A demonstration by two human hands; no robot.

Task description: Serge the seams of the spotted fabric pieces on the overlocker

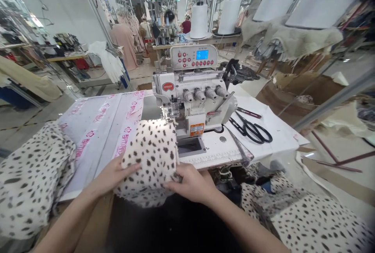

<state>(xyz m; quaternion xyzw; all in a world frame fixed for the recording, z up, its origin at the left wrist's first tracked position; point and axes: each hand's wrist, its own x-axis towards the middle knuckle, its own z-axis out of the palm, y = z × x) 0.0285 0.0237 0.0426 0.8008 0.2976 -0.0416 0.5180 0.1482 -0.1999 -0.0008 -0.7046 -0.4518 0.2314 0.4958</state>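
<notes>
A white fabric piece with dark spots (154,147) lies over the table's front edge, its far edge under the presser foot area of the white overlock sewing machine (190,89). My left hand (121,171) holds the fabric's left side, thumb on top and the other fingers partly hidden behind it. At the right edge, my right hand (190,182) pinches the cloth between thumb and fingers. The machine's lamp lights the fabric near the needle. Below my hands the near end of the cloth hangs down.
Left lies a pile of spotted fabric (32,179); more spotted cloth (316,218) sits lower right. Black scissors (254,128) and a dark red-handled tool (249,112) rest right of the machine. Large thread cones (199,20) stand behind. People work in the background.
</notes>
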